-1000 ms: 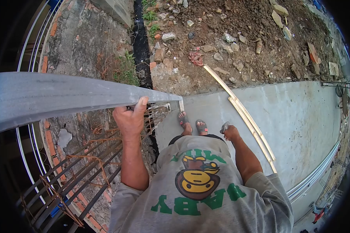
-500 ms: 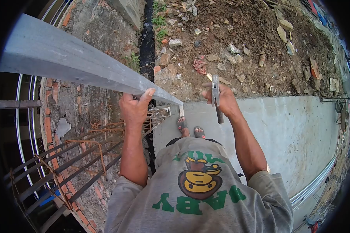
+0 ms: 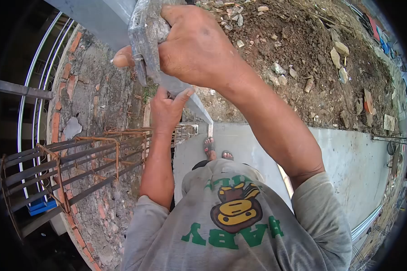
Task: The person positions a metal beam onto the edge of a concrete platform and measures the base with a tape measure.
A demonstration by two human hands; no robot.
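A long grey metal beam [image 3: 95, 18] runs from the top left down to a point by my feet on the concrete slab [image 3: 339, 158]. My left hand [image 3: 167, 108] is wrapped round the beam's lower part. Above it, close to the camera, my right hand [image 3: 196, 47] holds a worn metal hammer [image 3: 144, 36] against or just in front of the beam. The hammer's head shows; its handle is hidden by the hand. Whether the hammer touches the beam, I cannot tell.
A rusty rebar cage [image 3: 63, 174] lies at the left over a rough wall top edged with bricks [image 3: 55, 126]. Soil with rubble [image 3: 298, 49] lies beyond the slab. A light wooden strip [image 3: 286, 180] is partly hidden behind my right arm. Metal tubes [image 3: 367, 222] lie at the lower right.
My right hand has risen with the hammer from beside my body to the upper part of the beam. My left hand still grips the beam, which now stands more steeply in view.
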